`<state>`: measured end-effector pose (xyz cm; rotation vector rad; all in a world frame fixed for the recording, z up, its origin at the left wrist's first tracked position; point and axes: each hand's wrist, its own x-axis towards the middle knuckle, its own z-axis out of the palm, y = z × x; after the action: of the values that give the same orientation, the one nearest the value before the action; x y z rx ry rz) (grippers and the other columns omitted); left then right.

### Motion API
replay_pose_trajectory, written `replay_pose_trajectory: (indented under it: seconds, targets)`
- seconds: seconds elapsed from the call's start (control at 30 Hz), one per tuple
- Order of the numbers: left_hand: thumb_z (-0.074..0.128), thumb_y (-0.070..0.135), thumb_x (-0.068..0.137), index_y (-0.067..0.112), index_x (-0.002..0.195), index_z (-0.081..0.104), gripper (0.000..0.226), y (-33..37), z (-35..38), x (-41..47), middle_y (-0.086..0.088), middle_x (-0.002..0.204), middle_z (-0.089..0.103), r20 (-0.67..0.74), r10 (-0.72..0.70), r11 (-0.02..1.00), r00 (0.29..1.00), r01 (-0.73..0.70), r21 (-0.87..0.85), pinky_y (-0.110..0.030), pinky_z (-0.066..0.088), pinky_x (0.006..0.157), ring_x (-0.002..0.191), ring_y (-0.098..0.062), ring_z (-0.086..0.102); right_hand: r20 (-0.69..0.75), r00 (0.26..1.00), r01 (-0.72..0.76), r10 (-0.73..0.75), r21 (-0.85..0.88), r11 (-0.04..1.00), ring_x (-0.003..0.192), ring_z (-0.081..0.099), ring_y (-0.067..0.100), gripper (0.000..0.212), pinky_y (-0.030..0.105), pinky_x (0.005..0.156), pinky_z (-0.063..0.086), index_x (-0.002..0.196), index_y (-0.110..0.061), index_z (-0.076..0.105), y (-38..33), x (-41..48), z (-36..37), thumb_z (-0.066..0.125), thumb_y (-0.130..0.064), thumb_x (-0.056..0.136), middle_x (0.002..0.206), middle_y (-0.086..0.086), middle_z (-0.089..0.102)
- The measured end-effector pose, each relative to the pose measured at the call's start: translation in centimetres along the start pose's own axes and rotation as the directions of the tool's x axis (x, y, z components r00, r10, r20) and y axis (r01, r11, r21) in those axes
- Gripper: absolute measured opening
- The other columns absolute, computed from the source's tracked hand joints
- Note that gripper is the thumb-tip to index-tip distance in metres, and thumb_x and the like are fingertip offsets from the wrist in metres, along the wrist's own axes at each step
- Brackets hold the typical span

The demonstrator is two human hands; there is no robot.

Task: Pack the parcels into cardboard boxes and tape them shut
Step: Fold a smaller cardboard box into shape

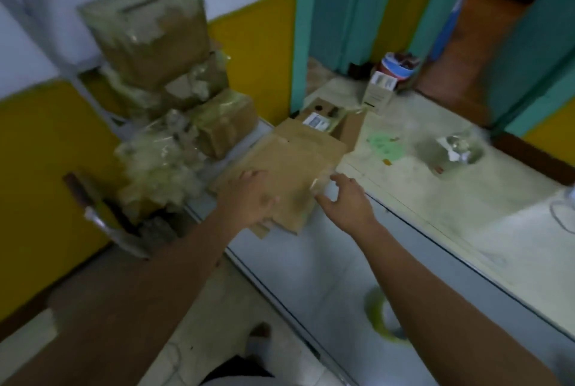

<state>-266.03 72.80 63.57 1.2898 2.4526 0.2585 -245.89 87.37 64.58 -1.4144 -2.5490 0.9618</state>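
Observation:
A stack of flattened cardboard boxes lies on the near left end of the counter. My left hand grips the stack's near edge, fingers over the top and curled under. At the stack's right corner my right hand hovers with fingers spread; whether it touches the cardboard is blurred. A roll of clear tape lies on the counter under my right forearm. Taped, wrapped parcels are piled on a chair to the left.
Behind the flat stack stands a small brown box with a white label. A small carton and a cup of items sit farther back. A clear plastic wrapper lies on the pale counter mat. A doorway opens at the right.

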Motion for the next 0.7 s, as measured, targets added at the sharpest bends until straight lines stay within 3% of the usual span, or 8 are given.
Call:
replay_pose_trajectory:
  seconds: [0.07, 0.2, 0.33, 0.43, 0.53, 0.63, 0.7]
  targets:
    - [0.058, 0.069, 0.093, 0.027, 0.158, 0.033, 0.081, -3.4, 0.6, 0.1, -0.007, 0.163, 0.036, -0.020, -0.105, 0.993, 0.994, 0.104, -0.052, -0.055, 0.039, 0.116, 0.149, -0.036, 0.034, 0.084, 0.990, -0.127, 0.116, 0.148, 0.981, 0.131, 0.054, 0.035, 0.088, 0.045, 0.105, 0.048, 0.150, -0.015, 0.044, -1.4, 2.4, 2.5, 0.069, -0.068, 0.085, 0.145, 0.015, 0.053]
    - [0.061, 0.069, 0.091, 0.022, 0.159, 0.030, 0.088, -8.1, 2.1, 0.7, -0.012, 0.162, 0.034, -0.010, -0.235, 0.954, 0.972, 0.229, -0.194, -0.054, 0.042, 0.113, 0.149, -0.037, 0.033, 0.209, 0.937, -0.318, 0.279, 0.189, 0.929, 0.132, 0.053, 0.041, 0.112, 0.049, 0.107, 0.050, 0.156, -0.012, 0.030, -2.3, 5.3, 6.6, 0.076, -0.073, 0.074, 0.148, 0.020, 0.047]
    - [0.059, 0.073, 0.088, 0.019, 0.157, 0.035, 0.091, -10.9, 2.6, 2.8, -0.010, 0.158, 0.044, 0.053, -0.285, 0.910, 0.957, 0.287, -0.298, -0.052, 0.048, 0.110, 0.142, -0.034, 0.048, 0.183, 0.913, -0.400, 0.364, 0.240, 0.885, 0.129, 0.054, 0.041, 0.103, 0.046, 0.103, 0.051, 0.153, -0.011, 0.034, -2.1, 6.1, 8.9, 0.079, -0.065, 0.078, 0.146, 0.021, 0.048]
    - [0.056, 0.072, 0.087, 0.023, 0.146, 0.050, 0.077, -11.3, 2.8, 4.1, -0.003, 0.142, 0.061, 0.031, -0.236, 0.922, 0.971, 0.234, -0.307, -0.048, 0.055, 0.102, 0.128, -0.029, 0.060, 0.082, 0.917, -0.398, 0.390, 0.238, 0.886, 0.124, 0.057, 0.040, 0.090, 0.054, 0.102, 0.052, 0.148, -0.016, 0.039, -2.5, 5.6, 9.4, 0.078, -0.060, 0.079, 0.136, 0.017, 0.055]
    - [0.064, 0.061, 0.091, 0.020, 0.121, 0.067, 0.050, -10.8, 2.8, 4.9, -0.002, 0.110, 0.073, -0.056, -0.221, 0.948, 0.974, 0.201, -0.246, -0.041, 0.059, 0.086, 0.104, -0.027, 0.070, -0.043, 0.918, -0.365, 0.395, 0.297, 0.882, 0.116, 0.064, 0.031, 0.075, 0.052, 0.098, 0.054, 0.146, -0.026, 0.039, -3.0, 4.8, 9.3, 0.075, -0.047, 0.083, 0.125, 0.003, 0.063]
    - [0.063, 0.066, 0.086, 0.023, 0.105, 0.070, 0.048, -10.3, 2.4, 4.9, 0.003, 0.093, 0.073, -0.109, -0.255, 0.944, 0.961, 0.223, -0.244, -0.040, 0.061, 0.075, 0.087, -0.024, 0.071, -0.145, 0.902, -0.277, 0.408, 0.531, 0.801, 0.102, 0.062, 0.008, 0.070, 0.032, 0.090, 0.050, 0.151, -0.026, 0.041, -3.5, 3.8, 9.3, 0.072, -0.021, 0.088, 0.120, -0.010, 0.058]
    - [0.066, 0.064, 0.086, 0.027, 0.106, 0.070, 0.043, -10.1, 2.0, 4.8, 0.006, 0.092, 0.073, -0.136, -0.266, 0.933, 0.954, 0.219, -0.286, -0.040, 0.061, 0.075, 0.085, -0.022, 0.071, -0.172, 0.873, -0.216, 0.455, 0.701, 0.680, 0.097, 0.057, -0.001, 0.070, 0.021, 0.086, 0.046, 0.150, -0.020, 0.044, -3.8, 3.4, 9.1, 0.072, -0.005, 0.088, 0.124, -0.011, 0.055]
